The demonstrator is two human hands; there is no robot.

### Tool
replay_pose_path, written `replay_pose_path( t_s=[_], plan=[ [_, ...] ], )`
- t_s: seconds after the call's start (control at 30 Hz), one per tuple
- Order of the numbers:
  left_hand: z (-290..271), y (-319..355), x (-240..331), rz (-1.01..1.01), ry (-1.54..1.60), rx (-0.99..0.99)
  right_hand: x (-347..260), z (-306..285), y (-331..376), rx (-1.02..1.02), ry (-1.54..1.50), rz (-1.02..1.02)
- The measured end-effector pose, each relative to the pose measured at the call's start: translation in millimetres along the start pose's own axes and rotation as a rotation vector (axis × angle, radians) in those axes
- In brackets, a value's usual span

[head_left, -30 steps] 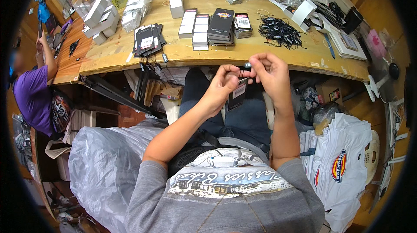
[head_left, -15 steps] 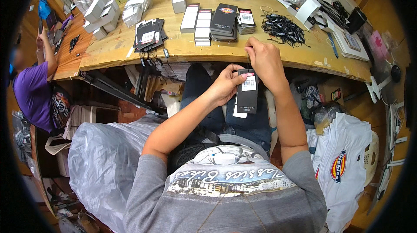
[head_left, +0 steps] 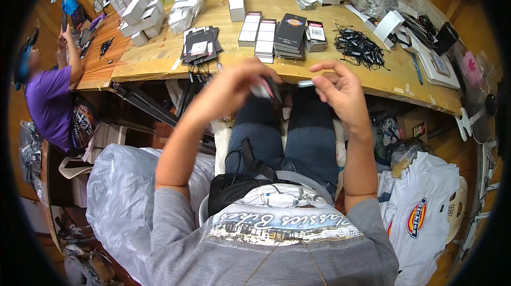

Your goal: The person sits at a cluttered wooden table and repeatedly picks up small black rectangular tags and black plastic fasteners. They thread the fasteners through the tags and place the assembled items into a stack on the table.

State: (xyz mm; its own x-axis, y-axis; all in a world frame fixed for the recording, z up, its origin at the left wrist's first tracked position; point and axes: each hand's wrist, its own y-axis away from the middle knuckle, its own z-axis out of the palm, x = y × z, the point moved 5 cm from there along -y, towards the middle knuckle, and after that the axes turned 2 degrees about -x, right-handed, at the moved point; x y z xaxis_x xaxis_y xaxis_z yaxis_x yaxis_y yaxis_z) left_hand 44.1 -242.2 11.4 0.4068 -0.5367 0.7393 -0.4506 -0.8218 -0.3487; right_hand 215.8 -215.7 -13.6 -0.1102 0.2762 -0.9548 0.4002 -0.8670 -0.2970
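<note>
My left hand (head_left: 242, 86) is blurred with motion just below the wooden table's front edge (head_left: 340, 75); its fingers are closed on a dark hang tag with a white label (head_left: 266, 90). My right hand (head_left: 340, 91) is raised beside it with the fingers spread, and a small dark piece (head_left: 306, 83) sits at its thumb and fingertip. On the table above my hands lie stacks of black and white tags (head_left: 290, 33) and a pile of black strings (head_left: 359, 46). A fan of finished dark tags (head_left: 199, 46) lies to the left.
White boxes (head_left: 141, 14) and clear plastic bags crowd the back of the table. A person in a purple shirt (head_left: 50, 99) sits at far left. A large clear bag (head_left: 125, 195) is by my left side, folded white shirts (head_left: 420, 217) at my right.
The tag hung between both hands over my lap half a second ago. Now my left hand has swung it up toward the table edge, and my right hand has let go and opened.
</note>
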Motion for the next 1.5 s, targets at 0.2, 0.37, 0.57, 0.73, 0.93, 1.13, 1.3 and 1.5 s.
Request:
replay_pose_path(
  t_s=[0.2,0.37,0.57,0.73,0.93,1.13,1.3,1.5],
  plan=[
    [-86,-39,-23,0.047,-0.885,0.009,35,81,-15,-0.315,-0.099,0.121],
    [-75,-58,-74,-0.035,-0.991,-0.33,53,122,-25,-0.32,-0.013,0.096],
    [-60,-56,-92,0.039,-1.007,-0.403,34,120,-18,-0.318,0.648,-0.274],
    [-64,-53,-85,0.082,-0.944,-0.161,-15,40,-58,0.101,0.877,-0.437],
    [-57,-104,-79,-0.005,-0.617,-0.008,-1,-74,-134,0.085,1.051,0.052],
    [-36,-138,-141,-0.146,-0.735,-0.262,34,-63,-164,-0.146,1.07,0.096],
    [-36,-140,-139,-0.292,-0.763,-0.369,30,-32,-168,-0.203,1.323,0.233],
    [-44,-136,-131,-0.189,-0.717,-0.036,31,-32,-176,-0.185,1.311,0.169]
  ],
)
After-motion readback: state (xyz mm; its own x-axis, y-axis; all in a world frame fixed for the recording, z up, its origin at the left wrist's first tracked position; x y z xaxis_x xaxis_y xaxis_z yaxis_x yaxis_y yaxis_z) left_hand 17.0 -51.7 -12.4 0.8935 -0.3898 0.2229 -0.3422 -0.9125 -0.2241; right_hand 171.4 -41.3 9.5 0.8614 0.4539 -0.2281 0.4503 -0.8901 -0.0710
